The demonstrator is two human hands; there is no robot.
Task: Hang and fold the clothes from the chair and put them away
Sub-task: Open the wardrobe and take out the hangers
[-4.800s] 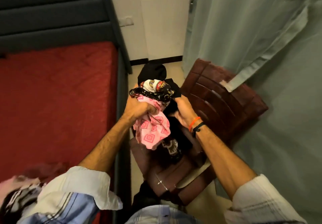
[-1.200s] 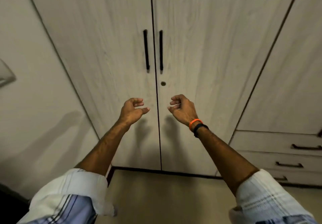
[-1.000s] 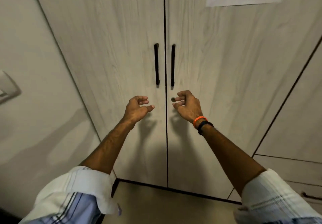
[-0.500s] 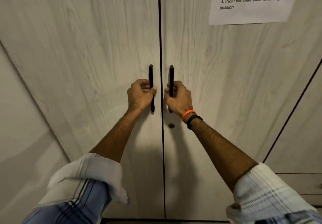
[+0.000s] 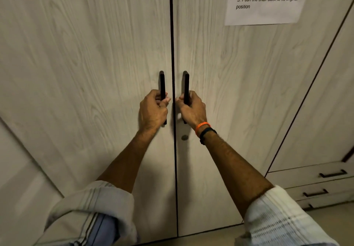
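I have my left hand (image 5: 153, 109) curled round the left handle (image 5: 162, 82) and my right hand (image 5: 191, 109) round the right handle (image 5: 186, 82), both doors (image 5: 95, 73) shut, so I'd pull both evenly outward and step back so the leaves clear me. The clothes and chair are out of view, and neither grip carries a garment. I count two doors, two bar handles, one keyhole (image 5: 184, 137) below the right one, one taped notice (image 5: 268, 0), and three drawer pulls (image 5: 333, 174) at lower right.
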